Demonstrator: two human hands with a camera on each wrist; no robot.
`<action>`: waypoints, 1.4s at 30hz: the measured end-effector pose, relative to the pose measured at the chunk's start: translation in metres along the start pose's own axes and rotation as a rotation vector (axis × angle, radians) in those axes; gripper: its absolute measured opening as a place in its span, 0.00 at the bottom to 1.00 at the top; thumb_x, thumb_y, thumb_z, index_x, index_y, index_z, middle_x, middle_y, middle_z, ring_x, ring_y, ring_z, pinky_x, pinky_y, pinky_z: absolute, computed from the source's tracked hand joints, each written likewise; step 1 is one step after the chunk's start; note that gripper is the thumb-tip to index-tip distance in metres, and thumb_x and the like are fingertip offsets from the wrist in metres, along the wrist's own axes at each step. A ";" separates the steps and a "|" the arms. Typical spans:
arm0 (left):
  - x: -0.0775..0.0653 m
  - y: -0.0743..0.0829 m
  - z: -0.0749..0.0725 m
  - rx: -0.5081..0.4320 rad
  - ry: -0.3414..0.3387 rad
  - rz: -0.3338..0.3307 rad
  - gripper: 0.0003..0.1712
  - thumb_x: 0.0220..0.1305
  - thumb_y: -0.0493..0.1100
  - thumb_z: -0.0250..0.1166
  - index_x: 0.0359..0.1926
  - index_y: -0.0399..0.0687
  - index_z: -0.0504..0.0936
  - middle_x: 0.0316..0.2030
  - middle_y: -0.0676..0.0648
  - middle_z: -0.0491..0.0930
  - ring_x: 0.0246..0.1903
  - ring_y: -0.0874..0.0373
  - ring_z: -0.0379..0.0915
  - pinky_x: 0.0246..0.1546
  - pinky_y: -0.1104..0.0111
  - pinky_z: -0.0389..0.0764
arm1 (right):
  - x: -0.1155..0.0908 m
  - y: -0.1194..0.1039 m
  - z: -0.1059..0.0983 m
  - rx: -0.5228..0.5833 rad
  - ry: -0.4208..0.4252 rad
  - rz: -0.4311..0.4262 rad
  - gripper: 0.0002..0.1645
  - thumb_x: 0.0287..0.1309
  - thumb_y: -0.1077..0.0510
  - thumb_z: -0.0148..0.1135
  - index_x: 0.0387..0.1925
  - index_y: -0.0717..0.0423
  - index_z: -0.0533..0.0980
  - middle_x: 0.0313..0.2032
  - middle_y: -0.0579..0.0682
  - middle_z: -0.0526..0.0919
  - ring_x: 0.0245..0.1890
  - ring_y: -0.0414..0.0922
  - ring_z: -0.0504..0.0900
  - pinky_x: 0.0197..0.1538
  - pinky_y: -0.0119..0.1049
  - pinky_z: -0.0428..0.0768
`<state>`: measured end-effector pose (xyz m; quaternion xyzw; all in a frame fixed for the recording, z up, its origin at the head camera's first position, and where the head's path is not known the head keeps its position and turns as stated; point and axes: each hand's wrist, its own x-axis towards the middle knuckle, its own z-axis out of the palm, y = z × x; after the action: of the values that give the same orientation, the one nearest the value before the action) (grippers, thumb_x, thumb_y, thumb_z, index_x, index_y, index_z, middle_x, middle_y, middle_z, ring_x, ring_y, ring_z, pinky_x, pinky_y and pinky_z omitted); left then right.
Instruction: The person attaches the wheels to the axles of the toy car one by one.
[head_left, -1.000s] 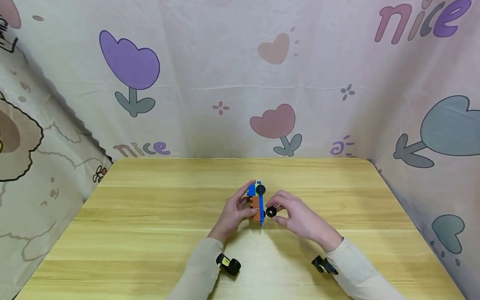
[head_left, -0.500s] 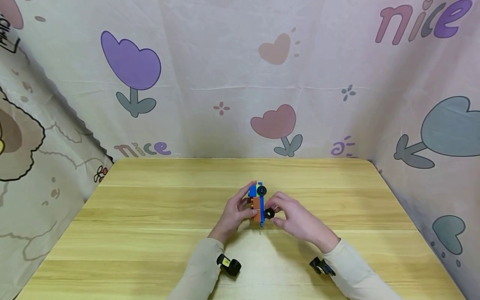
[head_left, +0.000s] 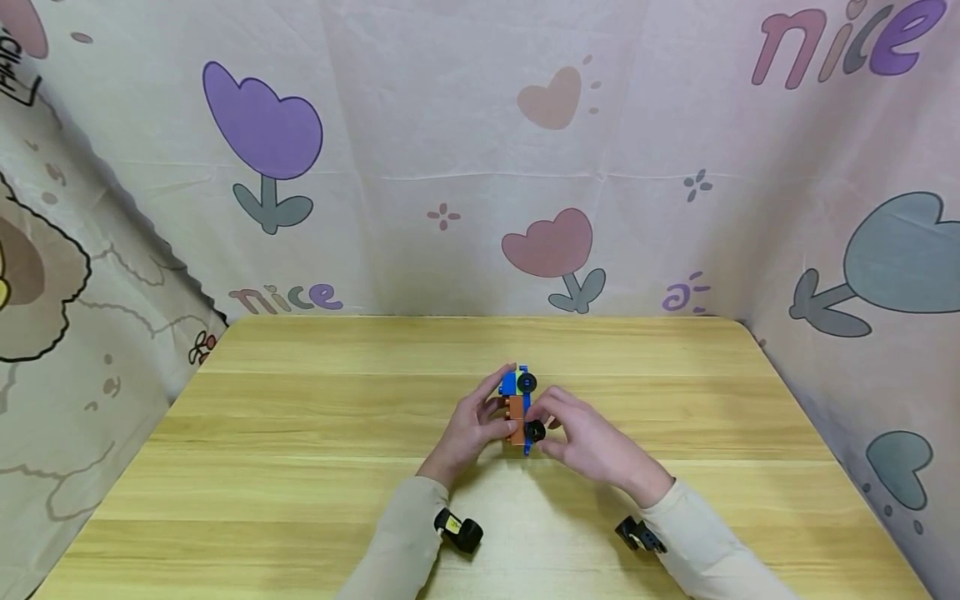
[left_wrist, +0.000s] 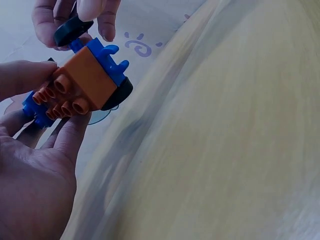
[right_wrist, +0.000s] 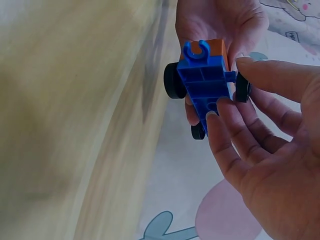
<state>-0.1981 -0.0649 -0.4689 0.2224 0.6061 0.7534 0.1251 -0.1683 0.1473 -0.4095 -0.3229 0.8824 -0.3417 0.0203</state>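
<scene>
A toy building-block car, with a blue base and orange studded bricks, is tilted on its side in my left hand. The thumb and fingers of that hand grip its brick side. My right hand pinches a black wheel at the near end of the car. In the right wrist view the wheel sits at a blue axle stub on the base. Other black wheels are on the car, one at its far end. The left wrist view shows the orange brick and a blue hook-shaped coupling.
A wood-grain table lies under both hands. Behind it and at the sides hangs a pale cloth printed with flowers and words. Each sleeve carries a black wrist camera, one on the left and one on the right.
My right hand has moved left with the wheel, from just beside the car up against its base. The left hand and the car have shifted very slightly right.
</scene>
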 end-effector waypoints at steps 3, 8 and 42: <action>-0.001 0.000 0.001 -0.006 0.003 -0.010 0.46 0.61 0.26 0.61 0.76 0.56 0.57 0.74 0.51 0.53 0.63 0.43 0.66 0.55 0.57 0.75 | 0.001 0.000 0.002 0.003 0.004 0.002 0.20 0.53 0.64 0.71 0.49 0.53 0.77 0.46 0.40 0.74 0.46 0.41 0.76 0.50 0.43 0.79; -0.001 0.001 0.003 -0.024 -0.002 -0.020 0.47 0.61 0.25 0.61 0.77 0.51 0.55 0.75 0.45 0.50 0.64 0.39 0.64 0.55 0.57 0.75 | 0.001 0.001 0.003 0.018 0.008 0.007 0.20 0.53 0.63 0.72 0.47 0.51 0.76 0.46 0.39 0.73 0.45 0.40 0.75 0.48 0.44 0.79; -0.002 0.005 0.007 -0.212 0.016 -0.107 0.52 0.59 0.28 0.65 0.78 0.47 0.46 0.69 0.34 0.60 0.65 0.44 0.63 0.60 0.59 0.71 | -0.001 0.009 0.004 0.232 0.036 0.149 0.08 0.71 0.54 0.55 0.44 0.53 0.74 0.40 0.45 0.79 0.42 0.42 0.78 0.42 0.39 0.80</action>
<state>-0.1923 -0.0614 -0.4632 0.1692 0.5351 0.8072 0.1833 -0.1717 0.1501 -0.4185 -0.2459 0.8586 -0.4447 0.0668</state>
